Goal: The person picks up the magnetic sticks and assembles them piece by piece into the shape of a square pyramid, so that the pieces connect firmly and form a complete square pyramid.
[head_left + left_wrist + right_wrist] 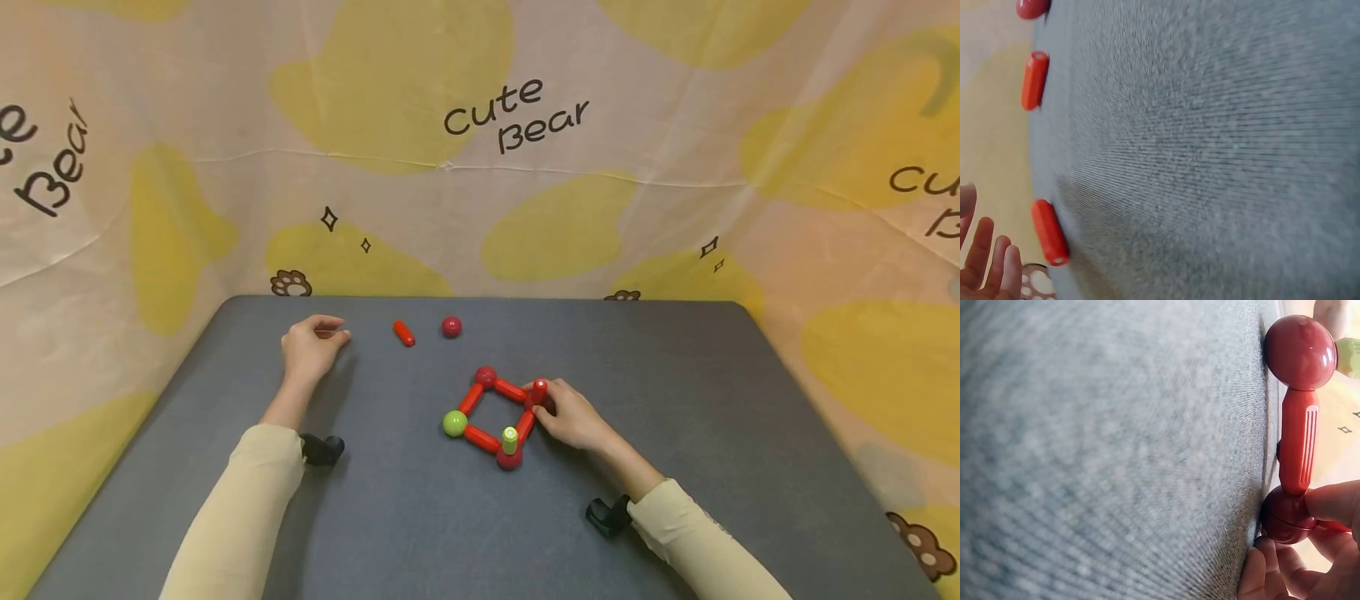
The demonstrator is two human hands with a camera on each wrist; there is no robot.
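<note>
Four rods and balls form a flat square frame on the table, with red rods (482, 438) between the balls. My right hand (573, 415) is at its right corner, thumb and fingers pinching the dark red ball (1288, 515). From that ball a red rod (540, 391) stands up. The near corner's red ball (509, 457) carries an upright green rod (510, 438). A green ball (454, 423) makes the left corner and a red ball (486, 377) the far one. My left hand (311, 346) holds nothing, fingers loosely bent near a loose red rod (1050, 232), hidden in the head view.
Another loose red rod (403, 333) and a loose red ball (452, 327) lie toward the back of the grey table (405, 517). A patterned cloth (420, 208) rises behind the table's far edge and along both sides.
</note>
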